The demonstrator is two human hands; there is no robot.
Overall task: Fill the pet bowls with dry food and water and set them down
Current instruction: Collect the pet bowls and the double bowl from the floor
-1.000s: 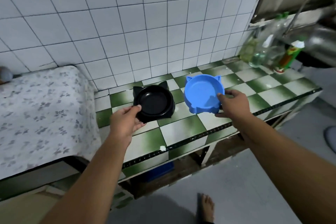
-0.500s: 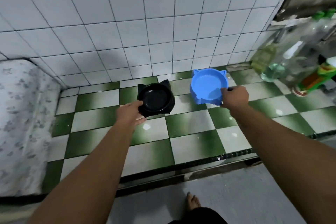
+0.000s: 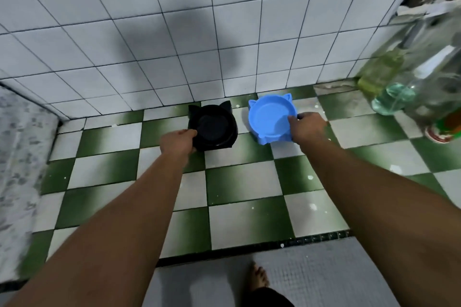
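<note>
Green-and-white checked tabletop (image 3: 244, 182) under a white tiled wall (image 3: 174, 45): my left grip (image 3: 178, 143) clasps the near rim of the black bowl (image 3: 214, 123), my right grip (image 3: 308, 127) pinches the right rim of the blue bowl (image 3: 268, 117); both bowls are side by side near the wall, just apart

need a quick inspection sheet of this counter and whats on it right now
surface: green-and-white tiled counter, small white specks on it
job's things: black bowl and blue bowl side by side near the wall, no food or water seen in either
clutter: blurred bottles at the right, patterned cloth at the left
hands: left hand grips the black bowl's near rim; right hand grips the blue bowl's right rim
cables: nothing seen
surroundings: white tiled wall, grey floor, a bare foot
</note>
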